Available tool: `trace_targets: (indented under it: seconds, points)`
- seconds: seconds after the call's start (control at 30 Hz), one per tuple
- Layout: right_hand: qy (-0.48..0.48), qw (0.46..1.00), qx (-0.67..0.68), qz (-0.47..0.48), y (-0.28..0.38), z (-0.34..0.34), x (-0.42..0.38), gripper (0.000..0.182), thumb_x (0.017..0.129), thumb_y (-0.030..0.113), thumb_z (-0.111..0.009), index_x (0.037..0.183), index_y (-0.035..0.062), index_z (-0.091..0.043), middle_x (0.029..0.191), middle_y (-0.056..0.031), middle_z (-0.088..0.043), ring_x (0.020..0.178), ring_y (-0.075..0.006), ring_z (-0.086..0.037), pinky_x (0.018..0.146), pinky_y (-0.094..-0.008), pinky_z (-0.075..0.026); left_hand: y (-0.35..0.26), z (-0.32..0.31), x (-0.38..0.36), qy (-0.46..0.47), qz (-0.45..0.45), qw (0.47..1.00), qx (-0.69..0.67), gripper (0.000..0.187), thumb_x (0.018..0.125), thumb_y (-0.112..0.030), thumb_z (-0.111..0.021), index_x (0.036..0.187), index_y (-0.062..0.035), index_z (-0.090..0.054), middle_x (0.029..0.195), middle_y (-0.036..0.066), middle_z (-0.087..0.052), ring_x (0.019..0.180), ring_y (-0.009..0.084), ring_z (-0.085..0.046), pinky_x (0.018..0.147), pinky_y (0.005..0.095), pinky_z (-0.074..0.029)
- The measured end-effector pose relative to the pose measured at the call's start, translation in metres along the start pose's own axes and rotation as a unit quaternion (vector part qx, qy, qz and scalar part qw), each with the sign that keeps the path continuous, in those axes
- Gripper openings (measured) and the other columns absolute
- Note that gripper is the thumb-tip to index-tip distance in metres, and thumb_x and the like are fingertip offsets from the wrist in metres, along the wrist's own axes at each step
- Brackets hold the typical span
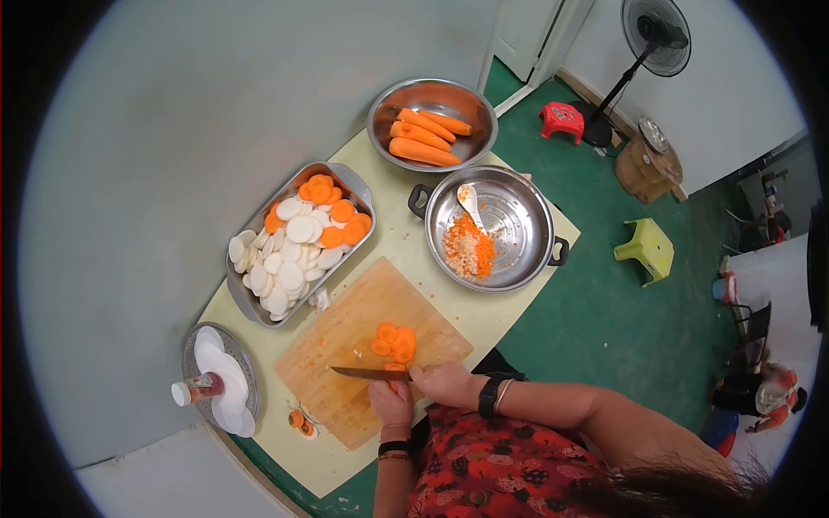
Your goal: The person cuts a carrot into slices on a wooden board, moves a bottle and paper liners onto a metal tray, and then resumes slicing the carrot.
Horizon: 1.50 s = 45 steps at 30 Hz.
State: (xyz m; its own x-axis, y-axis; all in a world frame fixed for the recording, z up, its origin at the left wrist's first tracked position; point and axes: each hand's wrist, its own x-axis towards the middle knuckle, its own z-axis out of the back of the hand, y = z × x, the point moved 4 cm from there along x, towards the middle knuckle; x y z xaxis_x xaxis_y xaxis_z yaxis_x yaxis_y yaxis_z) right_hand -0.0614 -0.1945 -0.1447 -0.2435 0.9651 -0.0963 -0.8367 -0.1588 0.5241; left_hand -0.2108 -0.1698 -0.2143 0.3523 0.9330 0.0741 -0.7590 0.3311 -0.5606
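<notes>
My right hand (442, 382) is closed around the handle of a kitchen knife (371, 374), whose blade lies across the wooden cutting board (332, 345) pointing left. My left hand (392, 403), just below the blade, is closed on a carrot (395, 386), mostly hidden by fingers and knife. Beyond the blade, a small heap of carrot slices (395, 342) rests on the board.
A metal tray (363, 186) holds white and orange slices. Whole carrots (423, 142) fill part of a steel bowl (380, 108). A two-handled pan (540, 250) contains chopped bits and a white spoon (469, 203). At left, a jar (199, 388) lies on a plate of white discs.
</notes>
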Motion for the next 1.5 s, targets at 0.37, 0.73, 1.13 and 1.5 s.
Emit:
trace_targets:
  seconds: [0.37, 0.73, 1.13, 1.5]
  points:
    - [0.017, 1.000, 0.002, -0.024, -0.001, -0.008, 0.009, 0.012, 0.082, 0.012, -0.051, 0.089, 0.0027, -0.052, 0.060, -0.0087, -0.062, 0.055, -0.0246, -0.064, 0.044, -0.0350, -0.049, 0.000, -0.001, 0.001, -0.024, -0.009, 1.000, -0.007, 0.031, 0.082, -0.019, -0.056, 0.104, 0.0009, -0.048, 0.094, 0.023, -0.053, 0.086, 0.0428, -0.051, 0.074, 0.0494, -0.042]
    - [0.059, 0.995, 0.057, -0.064, -0.008, -0.022, 0.024, 0.014, 0.086, 0.014, -0.049, 0.091, 0.0013, -0.050, 0.063, -0.0119, -0.063, 0.058, -0.0289, -0.065, 0.048, -0.0392, -0.050, 0.008, -0.005, -0.002, -0.017, -0.005, 0.999, 0.038, 0.036, 0.082, -0.024, -0.060, 0.104, 0.0019, -0.049, 0.091, 0.023, -0.052, 0.085, 0.0416, -0.051, 0.073, 0.0485, -0.042]
    - [0.090, 0.988, 0.100, -0.072, -0.025, -0.027, 0.023, 0.018, 0.089, 0.017, -0.047, 0.091, 0.0005, -0.053, 0.068, -0.0172, -0.063, 0.060, -0.0331, -0.063, 0.052, -0.0433, -0.049, 0.005, 0.000, 0.000, -0.008, -0.007, 1.000, 0.016, 0.034, 0.086, -0.026, -0.058, 0.104, 0.0016, -0.049, 0.093, 0.022, -0.052, 0.086, 0.0397, -0.052, 0.075, 0.0463, -0.042]
    - [-0.032, 0.934, 0.268, -0.236, -0.059, 0.021, -0.034, 0.031, 0.096, 0.028, -0.040, 0.097, -0.0012, -0.053, 0.078, -0.0271, -0.060, 0.074, -0.0454, -0.058, 0.069, -0.0518, -0.046, -0.014, 0.024, 0.037, 0.073, 0.073, 0.992, -0.078, 0.071, 0.072, -0.033, -0.073, 0.125, 0.0022, -0.040, 0.118, 0.025, -0.047, 0.110, 0.0396, -0.045, 0.094, 0.0461, -0.037]
